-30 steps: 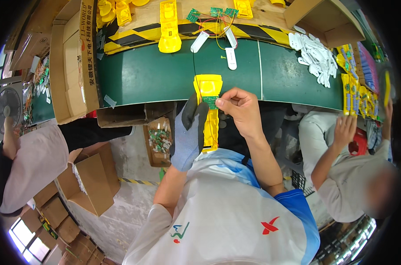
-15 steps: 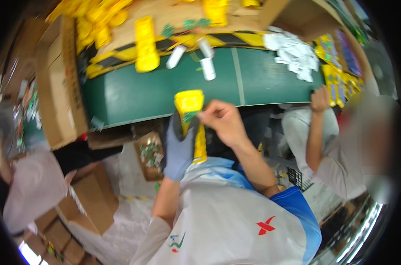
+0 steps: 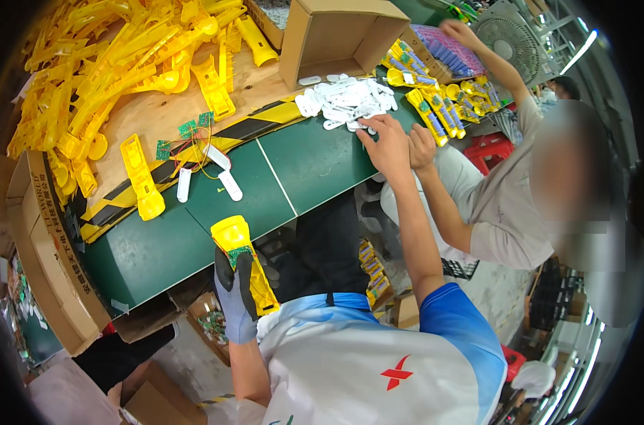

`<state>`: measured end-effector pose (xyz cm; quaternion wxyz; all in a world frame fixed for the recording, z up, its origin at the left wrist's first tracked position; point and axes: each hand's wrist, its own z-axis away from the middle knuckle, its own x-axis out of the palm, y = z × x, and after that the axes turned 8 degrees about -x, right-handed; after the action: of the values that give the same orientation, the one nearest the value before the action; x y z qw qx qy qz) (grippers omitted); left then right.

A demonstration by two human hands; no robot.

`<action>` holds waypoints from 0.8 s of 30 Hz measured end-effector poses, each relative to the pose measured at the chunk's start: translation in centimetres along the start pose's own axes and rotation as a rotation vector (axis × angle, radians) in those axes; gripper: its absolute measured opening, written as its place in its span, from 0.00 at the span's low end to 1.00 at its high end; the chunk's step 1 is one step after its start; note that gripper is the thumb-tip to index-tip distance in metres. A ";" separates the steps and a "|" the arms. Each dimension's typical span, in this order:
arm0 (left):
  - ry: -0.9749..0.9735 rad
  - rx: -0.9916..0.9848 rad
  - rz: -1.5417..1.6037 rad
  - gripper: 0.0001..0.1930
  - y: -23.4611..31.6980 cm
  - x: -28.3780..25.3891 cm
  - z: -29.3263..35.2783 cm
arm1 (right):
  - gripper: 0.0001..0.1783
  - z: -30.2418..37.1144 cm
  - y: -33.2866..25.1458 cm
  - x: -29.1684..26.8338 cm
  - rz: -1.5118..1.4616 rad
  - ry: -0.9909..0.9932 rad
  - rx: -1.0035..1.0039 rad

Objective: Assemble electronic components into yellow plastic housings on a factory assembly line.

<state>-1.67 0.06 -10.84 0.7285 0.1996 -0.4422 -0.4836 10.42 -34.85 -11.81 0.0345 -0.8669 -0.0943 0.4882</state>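
My left hand (image 3: 241, 287), in a grey glove with black fingers, is closed around a yellow plastic housing (image 3: 231, 230) in front of the bench edge. The housing is an open half-shell with a flared top. A small green circuit board (image 3: 241, 253) sits inside it, partly covered by my gloved fingers. My bare right hand (image 3: 387, 145) reaches far right across the green bench, its fingers apart at the edge of a pile of small white plastic pieces (image 3: 346, 99). Its fingertips meet the nearest pieces; no piece is visibly lifted.
Green boards with wires (image 3: 187, 129), white pieces and a yellow housing (image 3: 141, 177) lie by the striped strip. Yellow housings (image 3: 134, 64) are heaped back left. A cardboard box (image 3: 343, 35) stands behind the pile. A co-worker's hand (image 3: 422, 146) is close beside my right hand.
My right hand has left the circuit board in the yellow housing and stretched right to the white pieces. My left hand keeps the housing. The view has swung right.
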 end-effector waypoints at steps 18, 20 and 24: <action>0.047 0.157 0.043 0.22 -0.2 -0.5 -1.2 | 0.05 7.5 -18.2 1.1 -1.606 -0.638 0.154; 0.067 0.219 0.024 0.26 -1.3 -1.4 -1.5 | 0.04 7.6 -18.7 1.8 -1.727 -0.685 0.249; 0.137 0.229 -0.266 0.31 -1.5 -1.9 -1.5 | 0.04 7.6 -19.9 1.6 -1.673 -0.687 0.319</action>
<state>-1.48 0.86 -13.58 0.6593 0.3703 -0.4132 -0.5074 2.15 -15.24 -14.13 0.4657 -0.3085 -0.6276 0.5422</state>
